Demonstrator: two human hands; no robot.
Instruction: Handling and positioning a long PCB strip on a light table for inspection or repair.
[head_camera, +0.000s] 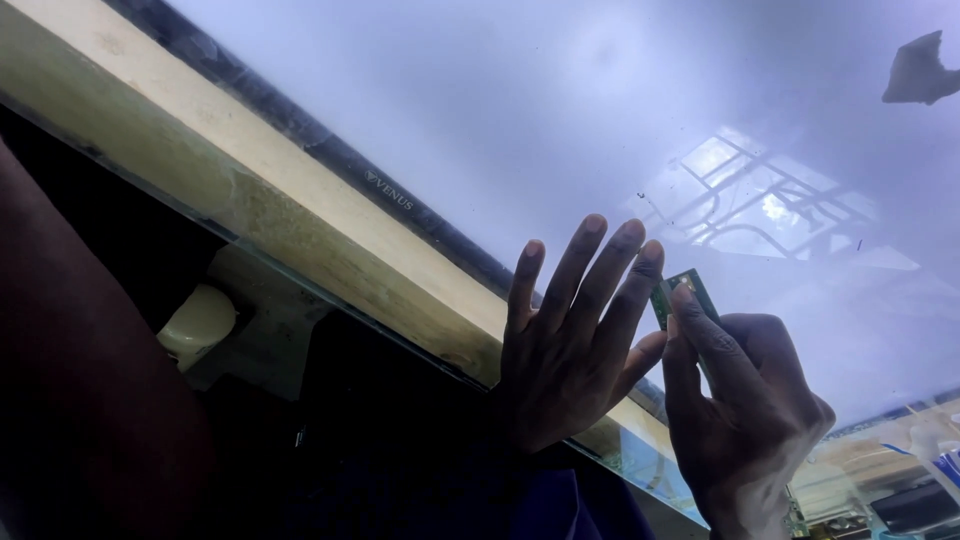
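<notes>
A: What takes up most of the view?

B: A broad, glossy tabletop (560, 110), pale grey-blue, fills the upper right. It mirrors a window grille as a bright patch, and a dark torn-looking scrap (918, 70) sits near its top right corner.

A: And along its edge?

B: A dark rim strip (330, 150) runs diagonally, and below it a pale yellowish wooden band (240, 180). Under that the space is dark, with a cream rounded object (198, 322) tucked in the shadow. A large dark shape, blurred and very close to the camera, covers the left side; what it is cannot be told.

A: Where are the person's hands?

B: The left hand (570, 360) lies flat near the tabletop's edge, fingers (575, 270) spread and pointing up the surface. Its grip is released, holding nothing. The right hand (745, 410) is just beside it, almost touching at the thumb.

A: Does the right hand hold anything?

B: Yes, its grip is clenched around a small green circuit board (680, 292), pinched between forefinger and thumb. The board stands at the fingertips, against the glossy surface, between the two hands, just beside the left little finger.

A: Anything smaller?

B: Bits of clutter at the lower right corner, too blurred to tell.
</notes>
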